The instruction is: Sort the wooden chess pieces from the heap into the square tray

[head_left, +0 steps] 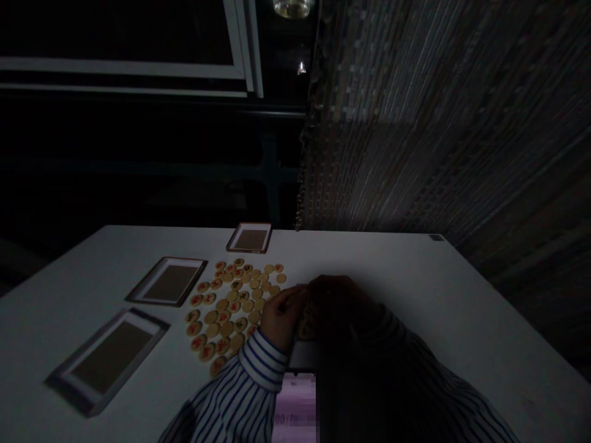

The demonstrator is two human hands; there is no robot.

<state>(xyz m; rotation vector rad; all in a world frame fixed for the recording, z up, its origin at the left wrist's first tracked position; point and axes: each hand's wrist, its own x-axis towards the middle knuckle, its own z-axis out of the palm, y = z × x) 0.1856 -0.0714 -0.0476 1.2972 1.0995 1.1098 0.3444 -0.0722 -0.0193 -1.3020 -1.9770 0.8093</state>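
Many round wooden pieces (226, 328), some marked with red or black characters, lie spread over the white table. My left hand (282, 314) is at the right edge of these pieces, fingers curled and meeting my right hand. My right hand (341, 301) lies in deep shadow, bent over a patterned brownish item (305, 326) that shows between the two hands. What the fingers hold is too dark to make out. Both wrists have striped cuffs.
Three shallow framed trays stand on the left: a small one at the back (234, 237), a middle one (152, 278) and a large near one (80, 394). A purple printed item (295, 406) is at the front edge. A string curtain (392, 123) hangs behind the white table (462, 320).
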